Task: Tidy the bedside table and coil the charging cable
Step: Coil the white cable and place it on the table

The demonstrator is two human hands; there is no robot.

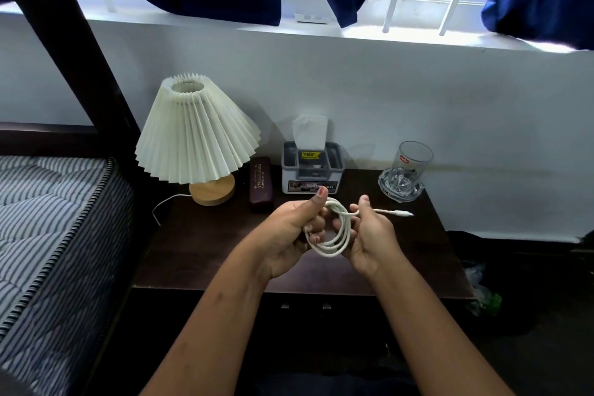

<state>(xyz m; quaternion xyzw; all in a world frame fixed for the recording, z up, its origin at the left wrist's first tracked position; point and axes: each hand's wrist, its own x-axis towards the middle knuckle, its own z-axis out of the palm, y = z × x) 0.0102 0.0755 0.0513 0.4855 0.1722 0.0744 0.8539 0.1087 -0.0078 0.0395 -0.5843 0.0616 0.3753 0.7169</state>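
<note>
Above the dark surface [199,247], the left hand [289,235] closes its grip around the coiled white cable [331,235]; the right hand [369,235] pinches the strand near the plug end [401,213].

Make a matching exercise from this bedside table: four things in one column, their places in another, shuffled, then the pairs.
Things:
1. lamp
2. drinking glass
3. charging cable
4. glasses case

Places:
A. held in loops between left hand and right hand
B. between the lamp base and the tissue box
C. table's back left corner
D. on a cut-glass dish, back right

Pairs: 1-C, 2-D, 3-A, 4-B
</note>
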